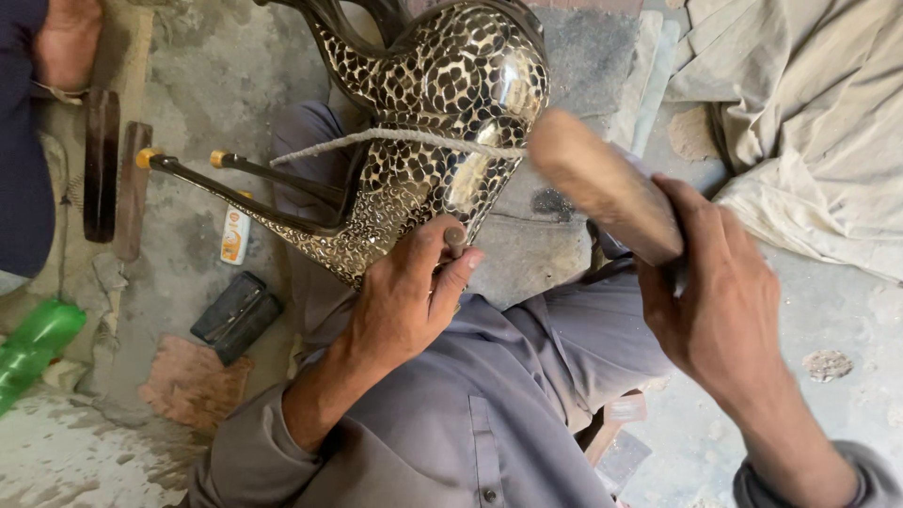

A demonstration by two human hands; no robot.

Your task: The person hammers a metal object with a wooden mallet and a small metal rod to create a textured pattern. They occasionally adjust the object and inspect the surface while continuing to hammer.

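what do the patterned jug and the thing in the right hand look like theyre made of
Jug: probably metal, polished; bright glints on a surface of dark, scale-like chased marks. Mallet in the right hand: looks like wood, matt pale brown, blurred. The left hand pinches a small dark punch, likely metal.

A metal vessel (442,113) covered in a black-and-silver hammered mosaic pattern — shiny. Grey clothing (489,404), a tan wooden mallet (602,183), a green plastic bottle (33,343), beige cloth (809,122).
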